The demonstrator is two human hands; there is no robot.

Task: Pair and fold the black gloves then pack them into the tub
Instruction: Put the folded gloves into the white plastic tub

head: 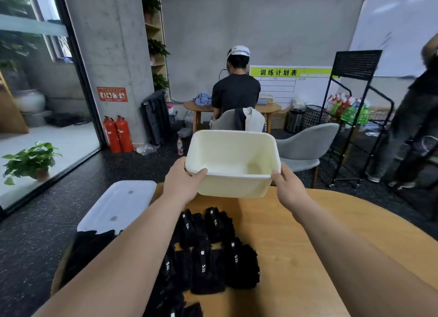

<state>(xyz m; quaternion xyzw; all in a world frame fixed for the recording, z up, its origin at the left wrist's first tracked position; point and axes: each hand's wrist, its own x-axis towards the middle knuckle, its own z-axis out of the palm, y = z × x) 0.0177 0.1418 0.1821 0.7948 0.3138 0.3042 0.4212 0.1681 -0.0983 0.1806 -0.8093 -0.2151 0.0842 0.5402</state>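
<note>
Okay, both hands are on the tub (233, 187) right now: my left hand (182, 181) grips the near left corner with the thumb hooked over the rim, and my right hand (288, 188) clamps the near right corner. The tub hangs in the air, empty, above the far edge of the table (320, 233). First worry: I only have it by the near side, so the far end is unsupported. If a thumb slips, I reckon it tips away and drops to the floor beyond the table. Second worry: the black gloves (208, 252) lie in folded bundles on the table near me, between my forearms, none packed yet, and landing the tub on them would squash the folds. Bare wood to the right looks safer. Mind the left elbow too, because the white lid (118, 205) sits at the left edge, easy to knock off. Further out, a grey chair (305, 146) stands just past the table on the right, with a black rack (355, 103) beyond it. A person (235, 91) sits far off, back turned, and two fire extinguishers (118, 134) stand far left.
</note>
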